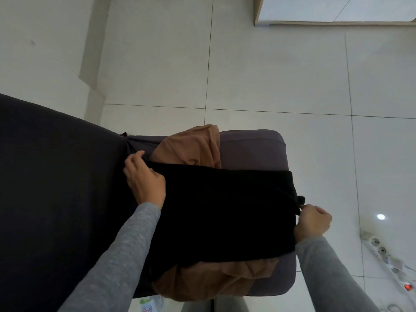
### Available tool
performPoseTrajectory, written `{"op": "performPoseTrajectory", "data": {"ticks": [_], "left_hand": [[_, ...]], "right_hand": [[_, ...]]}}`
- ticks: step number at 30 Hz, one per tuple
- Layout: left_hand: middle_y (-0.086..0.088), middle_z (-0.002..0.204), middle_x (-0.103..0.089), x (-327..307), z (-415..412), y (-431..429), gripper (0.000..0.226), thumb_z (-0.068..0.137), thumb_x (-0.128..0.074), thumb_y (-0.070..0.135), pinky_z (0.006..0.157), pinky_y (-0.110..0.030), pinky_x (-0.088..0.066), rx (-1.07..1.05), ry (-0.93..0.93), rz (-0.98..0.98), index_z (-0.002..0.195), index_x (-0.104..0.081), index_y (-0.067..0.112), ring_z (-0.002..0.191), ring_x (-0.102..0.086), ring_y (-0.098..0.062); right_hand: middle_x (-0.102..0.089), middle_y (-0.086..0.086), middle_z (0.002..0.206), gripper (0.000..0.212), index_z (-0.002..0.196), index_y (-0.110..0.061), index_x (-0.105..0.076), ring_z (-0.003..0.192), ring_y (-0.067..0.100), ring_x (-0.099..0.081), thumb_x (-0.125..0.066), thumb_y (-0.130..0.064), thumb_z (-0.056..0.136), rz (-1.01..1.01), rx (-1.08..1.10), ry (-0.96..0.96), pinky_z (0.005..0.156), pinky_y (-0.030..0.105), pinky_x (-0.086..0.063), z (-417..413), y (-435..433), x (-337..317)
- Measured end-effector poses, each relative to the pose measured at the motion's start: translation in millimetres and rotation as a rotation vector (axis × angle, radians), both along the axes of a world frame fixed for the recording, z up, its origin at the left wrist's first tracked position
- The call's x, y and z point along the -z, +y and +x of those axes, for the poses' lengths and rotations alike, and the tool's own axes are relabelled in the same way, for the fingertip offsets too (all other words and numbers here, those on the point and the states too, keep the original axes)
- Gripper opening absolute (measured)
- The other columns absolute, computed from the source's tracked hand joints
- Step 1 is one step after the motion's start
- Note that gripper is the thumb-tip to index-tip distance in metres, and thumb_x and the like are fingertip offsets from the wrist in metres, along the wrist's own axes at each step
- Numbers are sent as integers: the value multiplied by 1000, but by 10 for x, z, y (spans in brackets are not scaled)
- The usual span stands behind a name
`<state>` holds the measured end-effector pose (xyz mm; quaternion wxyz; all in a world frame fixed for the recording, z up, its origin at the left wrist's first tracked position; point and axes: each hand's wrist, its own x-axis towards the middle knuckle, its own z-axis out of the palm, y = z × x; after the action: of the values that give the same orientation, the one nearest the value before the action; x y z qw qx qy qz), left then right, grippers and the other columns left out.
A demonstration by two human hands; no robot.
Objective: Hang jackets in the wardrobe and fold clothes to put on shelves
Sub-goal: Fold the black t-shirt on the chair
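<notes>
White tile floor (270, 75) opens wide ahead and to your right, and the dark grey sofa (45, 176) fills the left, its seat end jutting out in front of you. Across that seat lies the black garment (225, 210), pulled flat from side to side, with the brown garment (195, 147) bunched under it and showing at the far and near edges. This looks like the folding step, with the cloth being stretched square. Your left hand (144, 179) has its fingers curled round the left edge, against the sofa back. Your right hand (313, 221) pinches the right edge, which overhangs the seat end. Next you'll likely need to bring one edge over to the other, keeping the tension even so the lumpy brown layer doesn't skew the crease. The left side is tight and the right is free, but mind the power strip (387, 255) on the floor by your right arm
</notes>
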<state>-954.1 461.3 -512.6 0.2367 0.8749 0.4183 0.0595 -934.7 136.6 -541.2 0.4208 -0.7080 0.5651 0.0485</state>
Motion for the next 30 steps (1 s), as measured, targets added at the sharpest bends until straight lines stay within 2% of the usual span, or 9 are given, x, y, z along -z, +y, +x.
{"op": "performPoseTrajectory", "data": {"ticks": [2, 5, 8, 11, 18, 21, 24, 27, 30], "left_hand": [[-13, 122, -50, -18, 0, -48, 35, 81, -54, -1, 94, -40, -37, 209, -61, 42, 115, -53, 7, 111, -46, -30], [-6, 108, -59, 16, 14, -118, 25, 88, -47, 24, 88, -38, -41, 533, -79, -3, 105, -60, 10, 102, -51, -23], [2, 104, -58, 108, 39, -148, 38, 89, -41, 43, 88, -34, -38, 690, -5, -61, 103, -63, 16, 101, -48, -15], [3, 96, -57, 178, 56, -121, 24, 89, -53, 38, 83, -31, -35, 691, -23, -67, 92, -63, 16, 95, -47, -17], [3, 81, -61, 145, 127, -102, 28, 87, -45, 36, 73, -30, -35, 726, -10, 53, 83, -62, 15, 81, -55, -25], [-2, 96, -64, 125, 65, -190, 28, 89, -45, 31, 79, -35, -43, 689, -52, 123, 90, -65, 12, 92, -59, -25], [-7, 129, -57, 172, -128, -304, 36, 94, -43, 31, 100, -35, -36, 832, -74, 155, 117, -62, 10, 123, -48, -22], [-7, 150, -35, 262, -321, -312, 54, 99, -24, 46, 113, -41, -22, 952, 105, 168, 141, -41, 17, 140, -27, -20], [-7, 157, -15, 307, -392, -132, 69, 92, -13, 59, 117, -42, -7, 749, 260, 99, 148, -23, 20, 145, -8, -22]], "right_hand": [[-56, 17, 117, 31, 112, -1, -57, 102, 30, -55, -54, -3, 81, -112, -139, -163, 88, 29, -42, 46, 95, -27], [-53, 5, 111, 26, 110, -10, -59, 106, 23, -52, -57, -4, 85, -94, -583, -352, 93, 33, -42, 170, 319, -106], [-51, 0, 116, 25, 111, -22, -61, 111, 20, -45, -59, -13, 88, -129, -911, -298, 96, 40, -36, 256, 443, -116], [-50, -4, 116, 14, 104, -25, -61, 114, 22, -40, -57, -23, 90, -172, -986, -165, 90, 36, -27, 322, 443, -126], [-58, -4, 112, 8, 97, -22, -58, 111, 22, -41, -52, -20, 93, -238, -1000, -87, 85, 34, -22, 412, 417, -134], [-56, 1, 117, 18, 105, -17, -60, 115, 24, -41, -53, -14, 89, -385, -995, -199, 89, 38, -28, 317, 480, -118], [-52, 4, 131, 33, 120, -16, -59, 126, 22, -40, -46, -24, 91, -387, -1178, -432, 101, 41, -33, 110, 545, -85], [-30, -2, 153, 48, 143, -23, -38, 144, 14, -16, -31, -38, 97, -363, -1455, -383, 116, 37, -11, -192, 586, 50], [-8, -4, 158, 58, 149, -27, -17, 146, 14, 0, -20, -49, 95, -381, -1385, -247, 117, 36, 4, -282, 536, 153]]}}
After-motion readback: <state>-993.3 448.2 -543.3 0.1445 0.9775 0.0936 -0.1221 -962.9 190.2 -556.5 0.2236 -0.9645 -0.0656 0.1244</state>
